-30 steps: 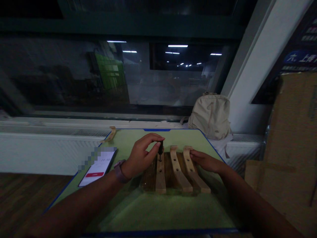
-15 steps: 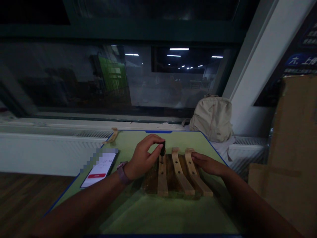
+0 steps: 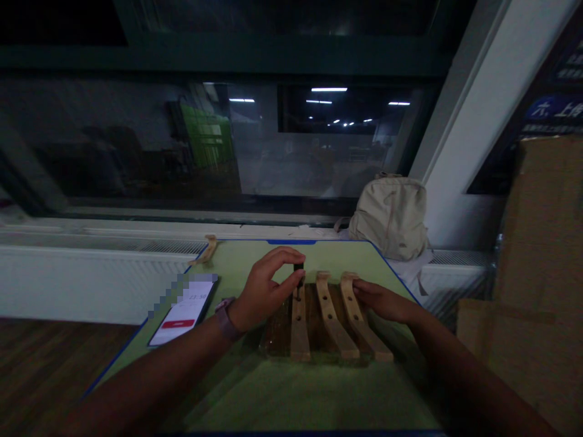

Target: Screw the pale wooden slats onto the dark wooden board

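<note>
My left hand [image 3: 268,288] pinches a small screwdriver [image 3: 299,273] by its black handle between thumb and fingertips. The tool stands upright, its shaft meeting the upper hole of the left curved wooden strip [image 3: 299,346]. Two more such strips lie to the right, a middle one [image 3: 339,340] and a right one [image 3: 371,343], each with two dark holes. All three rest across a shiny brown board [image 3: 277,343]. Against the upper end of the right strip, my right hand [image 3: 380,299] is closed on its side; some of its fingertips are hidden.
The green table [image 3: 310,400] has a blue edge. A lit phone [image 3: 186,309] lies at its left, and another curved wooden piece [image 3: 209,249] at the far left corner. Behind the far right corner sits a beige backpack [image 3: 392,215]; cardboard [image 3: 542,255] stands at the right.
The screwdriver handle has turned slightly in my left fingers, and the fingertips have shifted a little. My right hand and the strips look the same.
</note>
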`<action>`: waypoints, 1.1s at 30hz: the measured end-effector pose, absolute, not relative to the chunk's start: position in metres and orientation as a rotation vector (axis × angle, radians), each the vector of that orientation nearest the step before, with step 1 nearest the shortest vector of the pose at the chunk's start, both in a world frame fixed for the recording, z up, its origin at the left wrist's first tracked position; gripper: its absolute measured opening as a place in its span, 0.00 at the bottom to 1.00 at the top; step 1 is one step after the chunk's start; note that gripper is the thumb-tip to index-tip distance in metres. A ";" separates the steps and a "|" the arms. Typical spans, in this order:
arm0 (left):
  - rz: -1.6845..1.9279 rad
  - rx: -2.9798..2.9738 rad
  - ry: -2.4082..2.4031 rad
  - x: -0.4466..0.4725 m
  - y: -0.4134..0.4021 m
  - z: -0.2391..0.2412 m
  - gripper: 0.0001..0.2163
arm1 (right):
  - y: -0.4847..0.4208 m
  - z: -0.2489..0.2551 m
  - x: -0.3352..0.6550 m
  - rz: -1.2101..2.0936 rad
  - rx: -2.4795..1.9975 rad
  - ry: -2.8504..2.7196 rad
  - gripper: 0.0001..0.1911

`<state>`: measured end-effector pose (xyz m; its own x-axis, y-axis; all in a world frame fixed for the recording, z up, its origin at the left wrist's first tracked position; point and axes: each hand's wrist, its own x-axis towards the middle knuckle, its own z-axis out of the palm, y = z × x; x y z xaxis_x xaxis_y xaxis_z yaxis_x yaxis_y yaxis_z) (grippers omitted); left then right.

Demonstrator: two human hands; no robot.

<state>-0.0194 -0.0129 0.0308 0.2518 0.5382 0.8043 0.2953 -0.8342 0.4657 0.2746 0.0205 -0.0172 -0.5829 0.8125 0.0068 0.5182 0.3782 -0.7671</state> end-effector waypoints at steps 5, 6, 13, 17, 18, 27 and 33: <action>1.705 2.342 0.799 -0.019 -0.012 0.035 0.03 | 0.020 -0.016 0.274 1.041 -1.166 -2.239 0.34; 1.690 2.345 0.819 -0.019 -0.012 0.035 0.02 | 0.020 -0.016 0.274 1.050 -1.169 -2.232 0.34; 1.622 2.337 0.816 -0.021 -0.014 0.034 0.04 | 0.022 -0.021 0.277 1.074 -1.161 -2.228 0.34; 1.625 2.344 0.794 -0.021 -0.014 0.034 0.04 | 0.023 -0.024 0.278 1.109 -1.184 -2.185 0.33; 1.629 2.339 0.789 -0.020 -0.014 0.034 0.04 | 0.023 -0.025 0.278 1.104 -1.183 -2.185 0.32; 1.640 2.315 0.848 -0.020 -0.012 0.031 0.02 | 0.024 -0.025 0.278 1.075 -1.179 -2.210 0.31; 1.588 2.196 0.863 -0.019 -0.014 0.028 0.08 | 0.023 -0.021 0.277 1.040 -1.225 -2.215 0.34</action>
<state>-0.0193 -0.0137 0.0281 0.2102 0.6218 0.7545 0.2945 -0.7761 0.5576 0.2767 0.0225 -0.0212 -0.5344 0.8452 -0.0072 0.5454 0.3384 -0.7668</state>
